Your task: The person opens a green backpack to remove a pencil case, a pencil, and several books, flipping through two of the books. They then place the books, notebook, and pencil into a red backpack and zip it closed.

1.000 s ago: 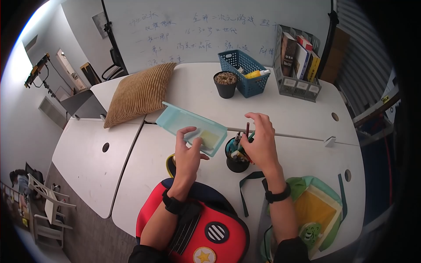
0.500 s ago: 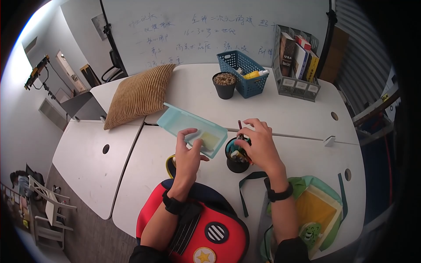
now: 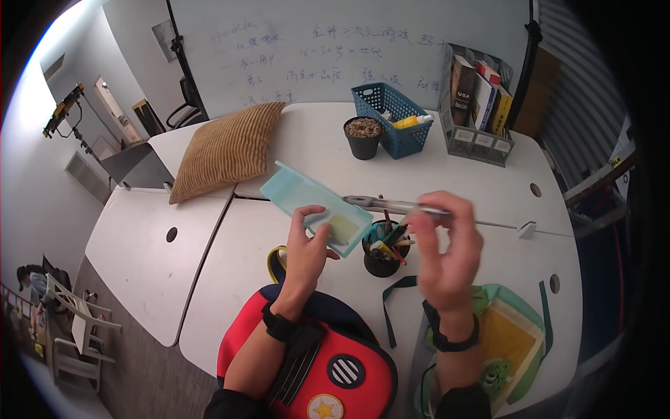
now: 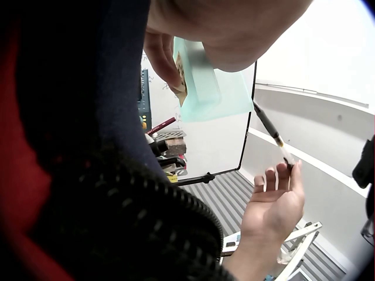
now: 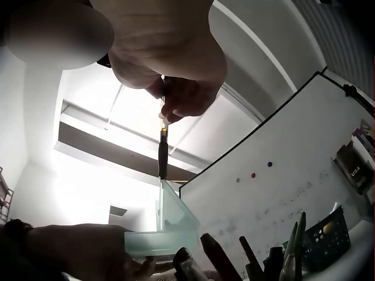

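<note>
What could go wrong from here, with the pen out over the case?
The right hand pinches the pen near one end, so it may swivel or slip.

Only the left hand holds the case up, so a bump from the pen might twist it.

The cup stands close by, pens sticking up, so a low pass could snag one and tip it.

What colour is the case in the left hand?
The case is translucent pale turquoise, clearest in the head view.
</note>
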The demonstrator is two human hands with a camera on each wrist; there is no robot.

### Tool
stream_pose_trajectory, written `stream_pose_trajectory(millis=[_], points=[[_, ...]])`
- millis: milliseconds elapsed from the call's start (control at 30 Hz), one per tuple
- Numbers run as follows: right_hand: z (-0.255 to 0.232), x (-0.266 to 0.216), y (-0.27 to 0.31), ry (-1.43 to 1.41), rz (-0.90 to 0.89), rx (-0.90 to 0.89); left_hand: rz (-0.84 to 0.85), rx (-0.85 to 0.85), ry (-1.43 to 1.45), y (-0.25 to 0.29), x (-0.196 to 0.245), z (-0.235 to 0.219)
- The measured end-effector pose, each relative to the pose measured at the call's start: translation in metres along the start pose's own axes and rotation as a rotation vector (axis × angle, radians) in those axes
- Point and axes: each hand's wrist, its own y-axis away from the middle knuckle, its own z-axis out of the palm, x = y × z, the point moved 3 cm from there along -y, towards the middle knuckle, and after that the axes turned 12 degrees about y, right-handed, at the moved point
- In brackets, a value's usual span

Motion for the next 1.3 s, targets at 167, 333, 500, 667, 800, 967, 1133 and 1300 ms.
stream_pose_trajectory(millis=[167,333,500,667,800,967,1133,1300], points=[[0.036,-0.005,0.009,0.333,-0.376,-0.213,0.024,-0.036,0.002,-0.002,-0.004,-0.002],[0.048,-0.006,0.017,0.48,-0.366,-0.22,0.025,-0.037,0.009,-0.003,-0.003,-0.002],[0.045,0.0,0.018,0.506,-0.34,-0.288,0.047,-0.039,-0.003,-0.001,0.0,-0.001],[0.05,0.011,0.024,0.593,-0.267,-0.362,0.05,-0.056,-0.043,0.0,0.003,0.002],[0.052,0.015,0.026,0.649,-0.201,-0.379,0.038,-0.092,-0.07,-0.001,0.001,0.003],[0.052,0.018,0.027,0.654,-0.135,-0.396,0.039,-0.106,-0.076,-0.001,-0.002,0.003],[0.049,0.014,0.023,0.675,-0.119,-0.382,0.018,-0.091,-0.051,0.0,-0.001,0.003],[0.051,0.017,0.023,0.636,-0.067,-0.356,-0.001,-0.086,-0.048,0.0,0.0,0.004]])
